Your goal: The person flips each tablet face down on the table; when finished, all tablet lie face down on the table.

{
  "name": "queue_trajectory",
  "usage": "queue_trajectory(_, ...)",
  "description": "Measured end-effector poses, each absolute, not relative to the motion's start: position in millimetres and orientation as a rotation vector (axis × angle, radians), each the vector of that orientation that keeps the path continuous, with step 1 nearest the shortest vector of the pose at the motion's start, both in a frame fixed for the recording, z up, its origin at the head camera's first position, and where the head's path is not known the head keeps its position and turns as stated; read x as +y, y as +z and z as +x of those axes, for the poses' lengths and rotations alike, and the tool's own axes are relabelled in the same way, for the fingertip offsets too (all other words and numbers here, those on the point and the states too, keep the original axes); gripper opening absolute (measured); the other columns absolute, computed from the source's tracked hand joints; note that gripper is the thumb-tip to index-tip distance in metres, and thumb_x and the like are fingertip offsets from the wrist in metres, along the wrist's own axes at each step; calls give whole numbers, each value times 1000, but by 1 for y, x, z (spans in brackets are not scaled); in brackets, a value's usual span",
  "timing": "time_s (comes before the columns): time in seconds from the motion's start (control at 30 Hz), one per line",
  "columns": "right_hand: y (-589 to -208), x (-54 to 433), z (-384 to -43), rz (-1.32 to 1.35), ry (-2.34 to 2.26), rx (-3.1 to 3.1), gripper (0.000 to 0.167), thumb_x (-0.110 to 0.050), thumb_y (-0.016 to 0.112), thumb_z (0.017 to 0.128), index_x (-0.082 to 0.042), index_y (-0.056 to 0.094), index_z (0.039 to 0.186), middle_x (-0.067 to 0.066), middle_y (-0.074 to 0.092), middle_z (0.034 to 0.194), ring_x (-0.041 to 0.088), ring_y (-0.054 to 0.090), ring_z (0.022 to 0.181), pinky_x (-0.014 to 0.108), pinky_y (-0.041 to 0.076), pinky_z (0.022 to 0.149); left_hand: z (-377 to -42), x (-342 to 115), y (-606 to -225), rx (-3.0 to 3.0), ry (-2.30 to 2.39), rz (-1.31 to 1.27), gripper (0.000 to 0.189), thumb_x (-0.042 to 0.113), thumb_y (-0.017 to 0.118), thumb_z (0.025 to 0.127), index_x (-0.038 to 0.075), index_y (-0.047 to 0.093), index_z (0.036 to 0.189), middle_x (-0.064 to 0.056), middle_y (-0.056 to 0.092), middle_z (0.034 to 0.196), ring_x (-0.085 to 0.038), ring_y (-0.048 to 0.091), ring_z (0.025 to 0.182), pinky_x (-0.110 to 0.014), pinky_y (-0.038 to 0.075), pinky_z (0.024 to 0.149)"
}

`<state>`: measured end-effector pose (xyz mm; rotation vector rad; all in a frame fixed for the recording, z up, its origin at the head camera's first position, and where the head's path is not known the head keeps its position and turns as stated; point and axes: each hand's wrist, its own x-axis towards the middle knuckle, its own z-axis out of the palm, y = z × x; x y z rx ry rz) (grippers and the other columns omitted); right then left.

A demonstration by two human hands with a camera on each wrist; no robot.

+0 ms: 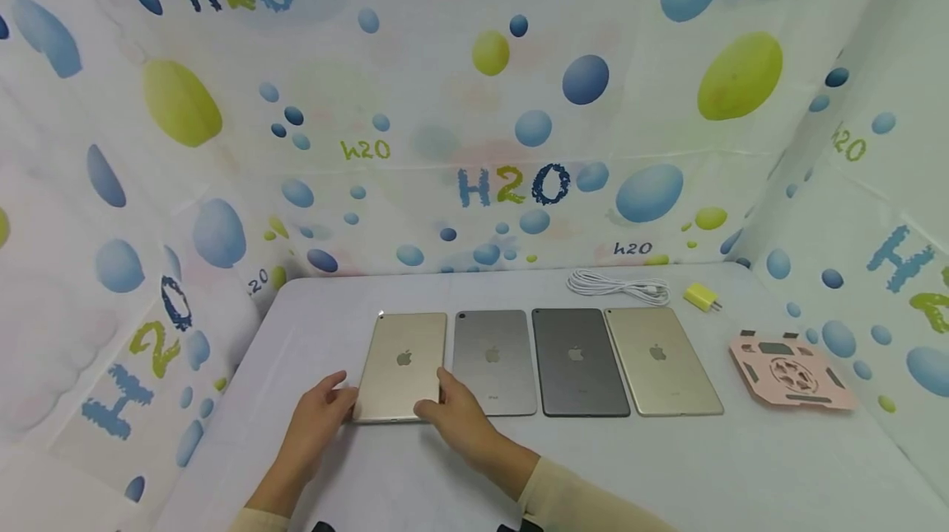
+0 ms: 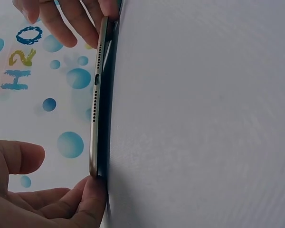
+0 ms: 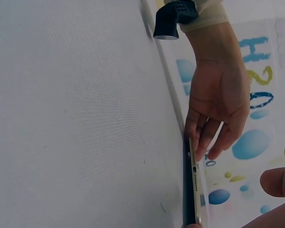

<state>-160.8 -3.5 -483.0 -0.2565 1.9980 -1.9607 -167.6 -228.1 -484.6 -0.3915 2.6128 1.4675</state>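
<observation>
A gold tablet (image 1: 401, 375), back up, lies leftmost in a row on the white table. My left hand (image 1: 320, 413) touches its left edge with the fingertips, the thumb standing off it. At the lower right corner is my right hand (image 1: 463, 417), its fingers along the edge and its thumb raised over the back. In the left wrist view the tablet's port edge (image 2: 97, 99) shows between the fingertips of both hands, with a dark strip beneath. Beside it lie a silver tablet (image 1: 495, 375), a dark grey tablet (image 1: 578, 375) and another gold tablet (image 1: 663, 375).
A coiled white cable (image 1: 615, 287) and a yellow charger plug (image 1: 700, 297) lie behind the row. At the right is a pink cut-out plate (image 1: 793, 371). A patterned curtain (image 1: 423, 104) closes off the back and sides.
</observation>
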Motion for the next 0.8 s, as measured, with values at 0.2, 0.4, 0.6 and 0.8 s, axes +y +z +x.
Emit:
queue_trajectory(0.2, -485, -5, -162, -257, -1955, 1987, 75, -11, 57, 99, 9, 16, 158, 24, 35, 160, 38, 32, 150, 52, 29, 120, -163, -228, -481, 2626, 1448, -371, 63, 25, 51, 103, -5, 33, 154, -34, 54, 141, -43, 61, 123, -56, 50, 102)
queue_trajectory(0.4, -486, -6, -160, -222, -1929, 2010, 78, -14, 60, 98, 8, 16, 159, 25, 31, 161, 39, 28, 151, 55, 27, 120, -159, -225, -482, 2623, 1396, -327, 71, 25, 53, 101, -1, 23, 160, -29, 51, 146, -47, 48, 136, -61, 44, 108)
queue_trajectory(0.6, -482, -5, -160, -269, -1941, 1993, 75, -13, 58, 98, 7, 18, 158, 25, 36, 159, 37, 36, 148, 54, 31, 119, -159, -224, -485, 2622, 1396, -327, 71, 26, 54, 101, 0, 23, 159, -29, 50, 147, -49, 44, 139, -63, 41, 109)
queue_trajectory(0.8, -481, -1, -160, -270, -1941, 1987, 76, -12, 58, 97, 8, 18, 158, 27, 37, 158, 39, 41, 145, 53, 34, 118, -159, -226, -488, 2627, 1386, -308, 69, 26, 55, 102, 0, 26, 159, -30, 51, 147, -48, 45, 138, -62, 43, 108)
